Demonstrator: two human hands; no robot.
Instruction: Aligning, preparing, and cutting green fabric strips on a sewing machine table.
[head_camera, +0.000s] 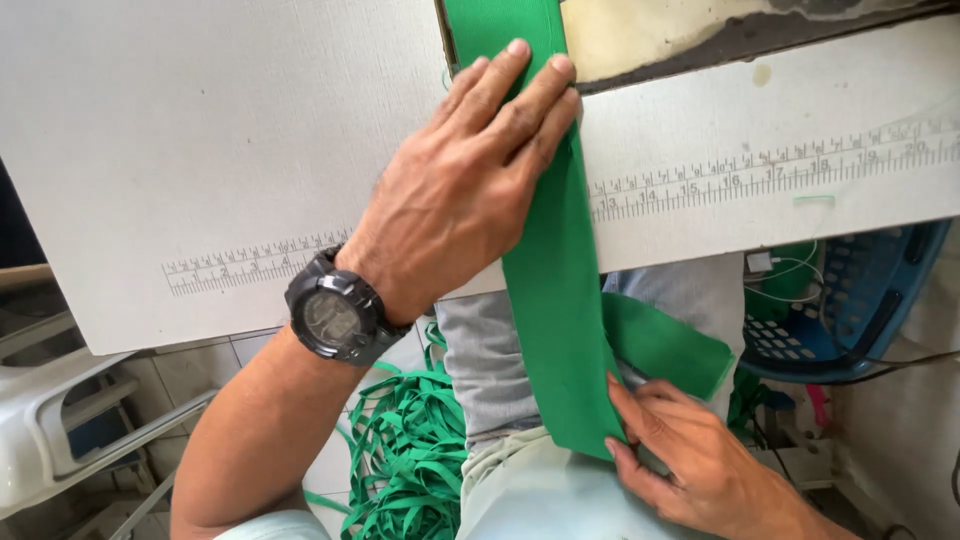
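The left hand (455, 190) lies flat, palm down and fingers spread narrow, on a wide green fabric strip (555, 290); it presses the strip against the white table (200, 150) and grips nothing; a black digital wristwatch (335, 318) sits on that wrist. The strip runs from the far edge of the table, under the left fingers, across a printed measuring scale (760, 165) on the table surface, then hangs over the near edge down to the person's lap. The right hand (690, 450) is at the lower end of the strip; thumb and fingers pinch the cut edge there, closed on the fabric; a second green layer (670, 350) lies folded just beside and behind it, on the grey trouser leg (485, 370).

Below the table edge, on the floor, a loose heap of narrow green tape (410, 460) lies tangled near the left forearm. To the right, under the table, stands a blue plastic basket (860, 300) with perforated walls; white cords (790, 275) hang beside it. At the left margin, part of a white plastic chair (60, 420) shows. A short green mark (815, 200) lies on the table just below the scale, well apart from both hands.
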